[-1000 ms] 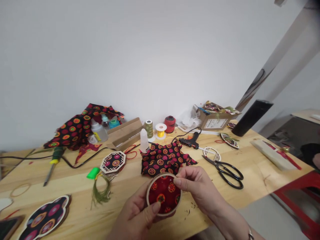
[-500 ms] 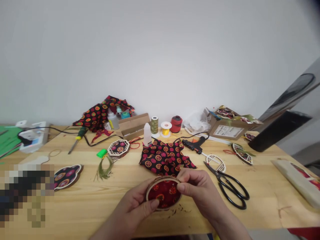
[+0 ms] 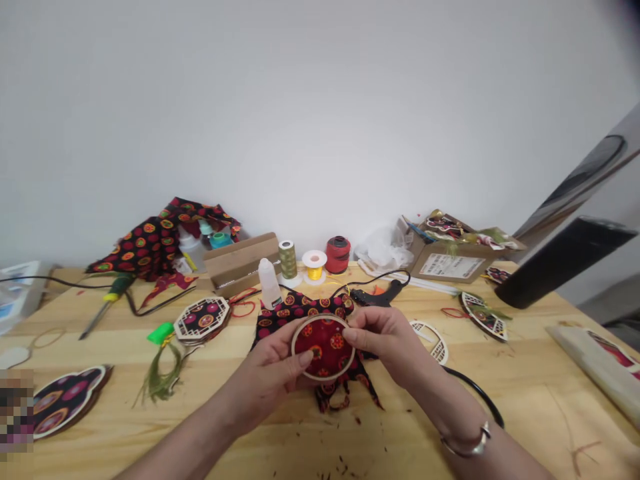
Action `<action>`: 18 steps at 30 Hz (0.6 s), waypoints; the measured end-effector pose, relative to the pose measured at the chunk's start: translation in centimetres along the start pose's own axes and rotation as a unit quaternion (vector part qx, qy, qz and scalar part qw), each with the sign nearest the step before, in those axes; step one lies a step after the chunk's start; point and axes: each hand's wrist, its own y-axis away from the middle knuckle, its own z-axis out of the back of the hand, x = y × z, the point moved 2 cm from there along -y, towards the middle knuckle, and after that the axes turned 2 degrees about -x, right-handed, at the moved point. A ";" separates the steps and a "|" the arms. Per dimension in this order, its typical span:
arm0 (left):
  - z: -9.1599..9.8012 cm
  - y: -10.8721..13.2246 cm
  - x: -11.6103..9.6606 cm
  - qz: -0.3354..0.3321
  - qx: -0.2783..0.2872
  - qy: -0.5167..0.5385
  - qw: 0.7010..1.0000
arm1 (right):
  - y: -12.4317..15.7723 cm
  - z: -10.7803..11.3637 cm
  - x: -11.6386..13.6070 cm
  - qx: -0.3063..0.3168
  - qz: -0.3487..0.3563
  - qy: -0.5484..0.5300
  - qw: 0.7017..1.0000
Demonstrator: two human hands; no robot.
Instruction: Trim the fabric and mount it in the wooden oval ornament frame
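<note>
My left hand [image 3: 265,373] grips a round wooden-rimmed fabric piece [image 3: 326,353] by its left side, thumb lying over the front. Dark red cloth with orange and green medallions fills the light wooden ring. At the right edge of that piece, my right hand [image 3: 390,343] pinches with thumb and fingertips; anything small between them cannot be made out. Beneath and behind it lies patterned black fabric [image 3: 277,319] with ragged strips. A pair of scissors [image 3: 480,390] is mostly covered by my right forearm, with only a black handle loop showing.
Behind are a white bottle [image 3: 270,285], thread spools [image 3: 287,261] and a glue gun [image 3: 377,295]. Left lie an octagonal ornament [image 3: 203,318], a green tassel [image 3: 163,373] and a screwdriver [image 3: 105,303]. A carton [image 3: 450,261] and black cylinder [image 3: 560,267] stand right.
Both hands have lifted the round piece up and away from me, and its face now shows more fully. The view has shifted, so the table things sit further left.
</note>
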 end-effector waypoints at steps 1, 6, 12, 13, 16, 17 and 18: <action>0.3 -0.4 0.0 -0.002 -0.002 0.005 1.000 | -0.5 0.0 -0.2 -0.001 -0.001 -0.003 1.000; 1.4 -1.0 0.7 0.009 -0.006 0.002 1.000 | -1.1 -0.2 -1.5 -0.006 0.002 -0.003 1.000; 1.8 -0.4 0.8 0.005 -0.007 -0.047 0.999 | -0.7 -0.1 -2.1 -0.002 0.062 0.021 0.998; 1.9 -0.4 0.7 0.004 -0.004 -0.056 0.998 | -0.6 -0.1 -2.3 -0.001 0.067 0.022 0.998; 2.2 -0.4 0.7 0.000 0.004 -0.083 0.997 | -0.5 0.0 -2.7 0.004 0.086 0.035 0.996; 2.2 -0.3 0.6 -0.002 0.007 -0.090 0.996 | -0.5 0.1 -2.8 0.004 0.095 0.041 0.995; 2.2 -0.3 0.6 -0.003 0.012 -0.097 0.995 | -0.5 0.1 -2.9 0.004 0.102 0.046 0.994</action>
